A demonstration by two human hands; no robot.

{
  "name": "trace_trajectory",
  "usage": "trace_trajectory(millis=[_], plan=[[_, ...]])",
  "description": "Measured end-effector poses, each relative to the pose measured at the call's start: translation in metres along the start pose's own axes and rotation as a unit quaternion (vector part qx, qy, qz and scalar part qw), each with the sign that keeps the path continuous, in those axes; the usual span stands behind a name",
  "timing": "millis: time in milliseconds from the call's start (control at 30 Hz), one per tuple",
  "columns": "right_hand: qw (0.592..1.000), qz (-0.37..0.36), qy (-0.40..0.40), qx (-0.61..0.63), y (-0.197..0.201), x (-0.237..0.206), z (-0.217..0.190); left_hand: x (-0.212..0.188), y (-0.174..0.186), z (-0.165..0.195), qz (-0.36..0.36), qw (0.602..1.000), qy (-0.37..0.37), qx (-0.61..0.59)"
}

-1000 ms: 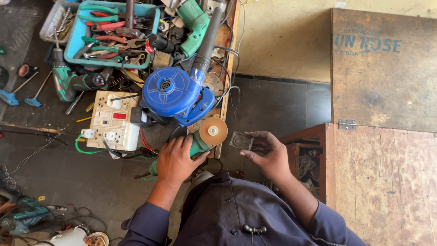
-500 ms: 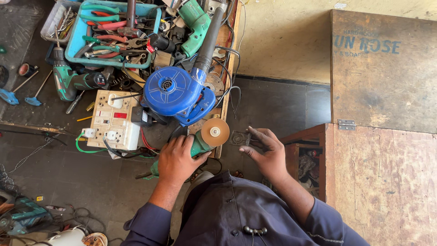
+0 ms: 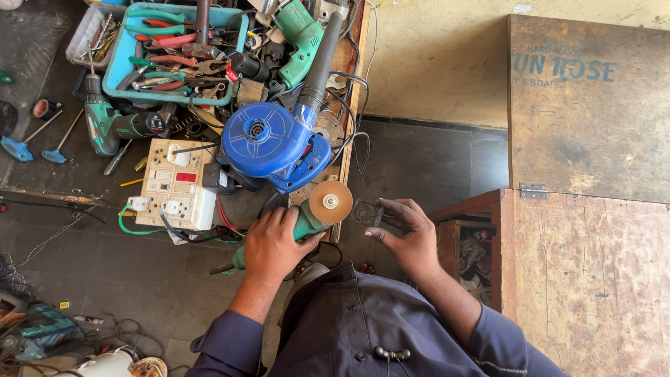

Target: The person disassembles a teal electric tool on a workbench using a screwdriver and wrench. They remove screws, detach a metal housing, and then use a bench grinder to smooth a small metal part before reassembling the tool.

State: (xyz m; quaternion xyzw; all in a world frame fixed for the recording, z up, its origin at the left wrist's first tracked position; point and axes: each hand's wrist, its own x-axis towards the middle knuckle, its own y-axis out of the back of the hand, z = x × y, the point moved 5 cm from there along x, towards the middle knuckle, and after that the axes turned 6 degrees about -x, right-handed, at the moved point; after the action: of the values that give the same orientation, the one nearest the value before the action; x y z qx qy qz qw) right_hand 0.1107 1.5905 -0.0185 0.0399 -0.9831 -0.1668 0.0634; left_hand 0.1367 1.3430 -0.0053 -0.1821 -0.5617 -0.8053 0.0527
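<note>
My left hand (image 3: 273, 244) grips the green body of an angle grinder (image 3: 306, 218), whose tan disc (image 3: 331, 202) faces up near the bench edge. My right hand (image 3: 408, 234) holds a small dark flat metal piece (image 3: 367, 212) by its edge, just to the right of the disc. The piece sits close to the disc; whether they touch I cannot tell. Both arms wear dark blue sleeves.
A blue electric blower (image 3: 271, 143) lies just beyond the grinder. A white switch-and-socket board (image 3: 174, 185) is to its left. A blue tray (image 3: 167, 49) of pliers, a green drill (image 3: 112, 126) and cables crowd the bench. A wooden box (image 3: 586, 209) stands to the right.
My right hand has brought the metal piece leftward and turned it, so it now sits closer to the grinder disc. My left hand stays on the grinder.
</note>
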Motion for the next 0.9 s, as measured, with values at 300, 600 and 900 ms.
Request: trace_trajectory(millis=[300,600,900], plan=[[1.000,-0.003,0.007,-0.001,0.000,0.000,0.000,0.000,-0.001,0.001,-0.001,1.000,0.000,-0.002],[0.970,0.013,-0.165,0.176,0.000,-0.002,0.037,0.000,0.005,0.001,0.014,1.000,-0.004,-0.007],[0.877,-0.052,-0.267,0.396,0.000,-0.012,0.061,-0.001,0.004,0.001,0.014,1.000,-0.004,-0.003]])
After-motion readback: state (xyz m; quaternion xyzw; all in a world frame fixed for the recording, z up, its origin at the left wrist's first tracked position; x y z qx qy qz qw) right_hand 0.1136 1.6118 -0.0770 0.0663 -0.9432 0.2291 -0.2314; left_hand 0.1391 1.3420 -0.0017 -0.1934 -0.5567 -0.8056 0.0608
